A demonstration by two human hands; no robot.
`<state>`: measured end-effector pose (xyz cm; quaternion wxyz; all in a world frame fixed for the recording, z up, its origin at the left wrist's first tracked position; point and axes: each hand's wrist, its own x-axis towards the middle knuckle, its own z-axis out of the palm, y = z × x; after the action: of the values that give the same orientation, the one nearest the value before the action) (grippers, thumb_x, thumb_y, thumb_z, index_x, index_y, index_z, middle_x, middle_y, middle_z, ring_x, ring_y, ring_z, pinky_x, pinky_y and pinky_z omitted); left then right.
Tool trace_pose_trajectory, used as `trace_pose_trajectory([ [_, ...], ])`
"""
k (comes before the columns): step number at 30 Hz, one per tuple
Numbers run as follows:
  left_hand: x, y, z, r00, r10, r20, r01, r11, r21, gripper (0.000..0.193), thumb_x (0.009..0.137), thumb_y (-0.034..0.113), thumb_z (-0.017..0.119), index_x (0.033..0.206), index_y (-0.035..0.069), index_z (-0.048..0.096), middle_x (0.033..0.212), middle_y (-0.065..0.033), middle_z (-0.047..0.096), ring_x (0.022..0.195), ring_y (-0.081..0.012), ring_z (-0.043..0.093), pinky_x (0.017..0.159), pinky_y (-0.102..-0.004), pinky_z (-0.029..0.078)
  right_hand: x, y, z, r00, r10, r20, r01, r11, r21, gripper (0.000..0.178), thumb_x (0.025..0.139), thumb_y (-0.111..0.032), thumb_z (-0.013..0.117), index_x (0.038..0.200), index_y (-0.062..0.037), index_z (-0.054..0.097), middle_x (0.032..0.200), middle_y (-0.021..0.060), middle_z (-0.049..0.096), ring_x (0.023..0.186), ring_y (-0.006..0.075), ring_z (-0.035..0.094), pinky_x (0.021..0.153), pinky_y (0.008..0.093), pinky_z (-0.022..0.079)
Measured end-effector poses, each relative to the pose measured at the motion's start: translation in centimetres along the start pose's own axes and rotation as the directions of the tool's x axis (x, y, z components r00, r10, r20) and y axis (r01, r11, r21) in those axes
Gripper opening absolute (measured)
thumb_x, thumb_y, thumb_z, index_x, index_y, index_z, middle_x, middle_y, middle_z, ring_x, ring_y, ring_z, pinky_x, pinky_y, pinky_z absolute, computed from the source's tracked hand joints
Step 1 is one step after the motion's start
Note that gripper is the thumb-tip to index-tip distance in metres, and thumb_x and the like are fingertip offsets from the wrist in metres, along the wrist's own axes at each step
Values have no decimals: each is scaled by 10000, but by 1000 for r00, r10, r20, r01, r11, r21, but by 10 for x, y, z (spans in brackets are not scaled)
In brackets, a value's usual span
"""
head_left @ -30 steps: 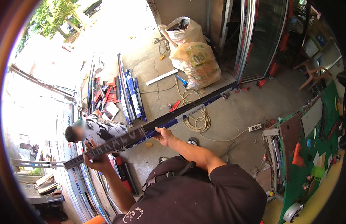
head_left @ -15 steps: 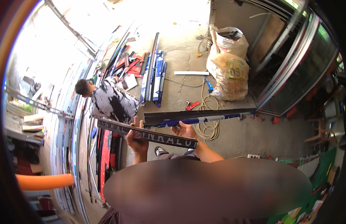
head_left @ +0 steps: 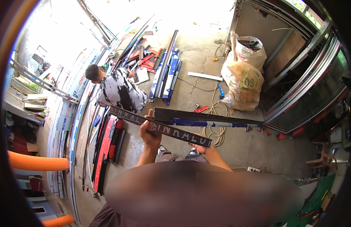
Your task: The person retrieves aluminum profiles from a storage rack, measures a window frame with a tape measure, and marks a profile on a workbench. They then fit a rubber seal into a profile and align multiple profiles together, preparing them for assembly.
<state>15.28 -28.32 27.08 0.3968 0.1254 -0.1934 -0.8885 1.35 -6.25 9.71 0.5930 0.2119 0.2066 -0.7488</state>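
Note:
A dark metal profile [head_left: 171, 130] with pale lettering slants across in front of me, its right end lower. My left hand [head_left: 151, 134] is closed around its middle, thumb up. My right hand [head_left: 199, 148] is at its right end, with most of the fingers hidden behind it; whether they grip it I cannot tell. Just beyond lies a longer black profile with blue and white film [head_left: 217, 120], reaching right. Its left part passes behind my left hand, and what bears it is not visible.
A person in a patterned shirt [head_left: 120, 90] crouches at left before scrap pieces [head_left: 147, 60]. Wrapped profiles [head_left: 170, 72] lie farther ahead. Red and black profiles [head_left: 103, 159] lie left. Full sacks [head_left: 243, 81], coiled cord [head_left: 217, 138] and leaning framed panels [head_left: 308, 90] stand or lie right.
My right hand has moved down and right from the blue-filmed profile to the lettered profile's right end. The lettered profile slants more steeply. The view has shifted slightly.

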Motion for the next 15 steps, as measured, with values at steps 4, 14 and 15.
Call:
trace_pose_trajectory([
  [4,9,-10,6,998,56,-20,-56,998,5,302,906,213,634,1194,123,648,1403,-72,647,1213,-294,642,1044,-526,508,-39,22,11,950,170,262,-45,904,-425,599,919,-120,800,1422,-49,483,1421,159,535,1220,258,624,1041,416,525],
  [14,16,-21,28,997,75,-5,-73,978,195,296,927,234,626,1204,131,634,1368,-51,652,1265,-277,602,1105,-514,461,-28,54,178,936,-83,342,69,996,52,399,1004,-403,713,1294,-137,649,1227,52,690,1210,200,610,1099,390,457],
  [15,17,-22,29,997,73,31,-78,978,195,309,929,228,623,1222,130,626,1378,-50,645,1272,-275,598,1110,-520,458,-30,54,182,933,-111,341,93,993,69,389,1003,-382,718,1295,-134,648,1225,49,691,1200,202,618,1094,391,463],
])
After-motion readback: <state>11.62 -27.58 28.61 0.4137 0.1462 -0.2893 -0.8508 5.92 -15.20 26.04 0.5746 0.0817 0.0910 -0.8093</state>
